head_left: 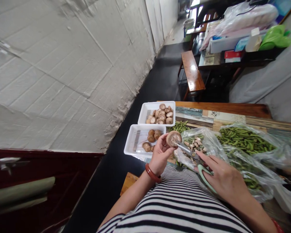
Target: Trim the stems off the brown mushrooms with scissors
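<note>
My left hand (161,153) grips a shiitake mushroom (174,139) by its cap, the pale underside turned toward my right side. Through the green handles of a pair of scissors (203,176) go the fingers of my right hand (220,173); the blades reach the mushroom's underside near its middle. Below the blades, a clear plastic bag (210,139) holds cut mushroom stems (196,144). To the left, a white tray (131,142) carries several brown mushrooms (151,136). Behind it, a second white tray (143,113) holds more mushrooms (161,115), many with undersides up.
Green bean pods (244,139) fill plastic bags on the right of the table, and a small heap of pods (179,126) lies behind the mushroom. A wooden bench (192,71) stands beyond the table. A white wall (87,64) runs along the left.
</note>
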Demonstrator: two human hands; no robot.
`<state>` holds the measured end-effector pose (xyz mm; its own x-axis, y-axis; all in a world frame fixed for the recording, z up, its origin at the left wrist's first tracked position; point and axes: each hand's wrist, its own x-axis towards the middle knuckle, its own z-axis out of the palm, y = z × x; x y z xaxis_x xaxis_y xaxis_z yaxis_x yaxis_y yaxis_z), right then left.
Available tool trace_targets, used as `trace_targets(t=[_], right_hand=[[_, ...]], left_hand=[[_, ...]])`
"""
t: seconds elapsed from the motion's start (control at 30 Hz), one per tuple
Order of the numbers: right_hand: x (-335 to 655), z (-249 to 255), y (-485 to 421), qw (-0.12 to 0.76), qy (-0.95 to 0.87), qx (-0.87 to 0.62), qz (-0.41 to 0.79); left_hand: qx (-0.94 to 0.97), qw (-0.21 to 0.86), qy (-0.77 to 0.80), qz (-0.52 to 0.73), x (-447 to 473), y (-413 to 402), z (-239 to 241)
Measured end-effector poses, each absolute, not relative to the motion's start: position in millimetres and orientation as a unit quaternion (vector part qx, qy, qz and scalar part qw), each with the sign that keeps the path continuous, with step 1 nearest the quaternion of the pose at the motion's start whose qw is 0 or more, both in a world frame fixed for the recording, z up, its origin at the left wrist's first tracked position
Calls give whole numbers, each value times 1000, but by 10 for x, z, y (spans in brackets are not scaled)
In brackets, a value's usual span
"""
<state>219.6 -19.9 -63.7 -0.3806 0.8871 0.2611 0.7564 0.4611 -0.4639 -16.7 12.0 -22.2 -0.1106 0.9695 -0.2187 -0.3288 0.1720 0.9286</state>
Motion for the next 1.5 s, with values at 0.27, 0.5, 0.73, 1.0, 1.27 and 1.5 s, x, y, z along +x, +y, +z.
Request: trace_targets(t=[0.27, 0.5, 0.73, 1.0, 1.27, 1.5], right_hand=[[2147, -658, -242, 254, -810, -510, 139], [2095, -683, -238, 268, -806, -508, 145], [2086, -769, -215, 282, -801, -495, 187], [2056, -952, -181, 301, -800, -487, 178], [2014, -1042, -236, 337, -766, -520, 172], [1997, -968, -214, 325, -752, -542, 189]], left_hand=[[305, 592, 492, 560, -124, 81, -193], [348, 550, 499, 572, -77, 65, -243], [351, 540, 503, 576, -13, 43, -212], [335, 534, 528, 569, 15, 74, -226], [283, 565, 511, 583, 78, 118, -173], [293, 544, 517, 593, 133, 136, -188]])
